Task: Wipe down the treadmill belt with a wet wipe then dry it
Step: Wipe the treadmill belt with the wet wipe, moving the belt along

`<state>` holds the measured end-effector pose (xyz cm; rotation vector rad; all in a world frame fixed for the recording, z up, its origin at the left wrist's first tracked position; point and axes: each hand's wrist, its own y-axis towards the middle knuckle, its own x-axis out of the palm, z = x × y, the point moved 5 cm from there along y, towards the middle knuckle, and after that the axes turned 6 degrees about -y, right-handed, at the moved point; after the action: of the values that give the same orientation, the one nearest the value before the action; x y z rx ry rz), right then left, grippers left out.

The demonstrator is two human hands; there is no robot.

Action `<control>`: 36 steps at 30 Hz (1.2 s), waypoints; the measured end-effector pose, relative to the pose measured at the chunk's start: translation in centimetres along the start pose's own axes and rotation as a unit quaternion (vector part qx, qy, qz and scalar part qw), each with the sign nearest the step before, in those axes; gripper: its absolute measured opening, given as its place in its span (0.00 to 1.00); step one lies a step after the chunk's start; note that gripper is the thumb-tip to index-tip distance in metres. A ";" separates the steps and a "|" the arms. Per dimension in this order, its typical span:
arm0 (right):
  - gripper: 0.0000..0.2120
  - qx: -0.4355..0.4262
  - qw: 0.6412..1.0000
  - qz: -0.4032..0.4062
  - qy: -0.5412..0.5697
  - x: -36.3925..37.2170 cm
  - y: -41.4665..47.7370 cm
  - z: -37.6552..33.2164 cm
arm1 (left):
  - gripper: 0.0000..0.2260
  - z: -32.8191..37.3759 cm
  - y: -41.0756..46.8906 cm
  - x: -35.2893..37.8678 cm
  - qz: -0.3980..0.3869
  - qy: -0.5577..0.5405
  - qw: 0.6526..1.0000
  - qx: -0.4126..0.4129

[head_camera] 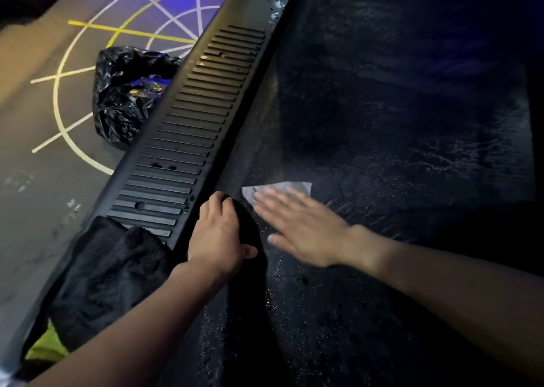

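At the left edge of the belt (382, 121), your right hand (300, 230) lies flat, fingers straight, on a wipe (294, 187) that looks thin and limp; your left hand (217, 236) grips a soft dark cloth (248, 224). Press, don't pinch.

My right hand (300, 227) presses the wipe (294, 187) flat on the belt (382, 121); my left hand (219, 235) grips a dark cloth (248, 233).

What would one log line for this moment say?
step: wet wiping | right hand: flat on wet wipe on belt | left hand: grips dark cloth | belt: streaked wet
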<state>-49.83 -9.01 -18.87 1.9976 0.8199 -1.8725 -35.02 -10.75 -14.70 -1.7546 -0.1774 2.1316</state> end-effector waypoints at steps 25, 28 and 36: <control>0.30 0.018 1.000 0.018 0.012 -1.7 7.2 0.2 | 0.45 -1.1 -1.1 0.3 0.045 -0.112 0.992 -0.042; 0.30 0.127 0.991 0.018 0.044 -2.1 7.4 1.1 | 0.51 -1.2 -1.1 0.4 0.039 -0.115 0.991 -0.059; 0.31 0.089 0.996 0.018 0.015 -1.5 2.1 1.2 | 0.57 -0.9 -0.8 0.7 0.015 -0.090 0.994 -0.057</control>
<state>-49.62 -11.71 -17.96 2.1356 0.6386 -1.9600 -34.06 -9.89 -15.26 -1.6336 -0.3278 2.3442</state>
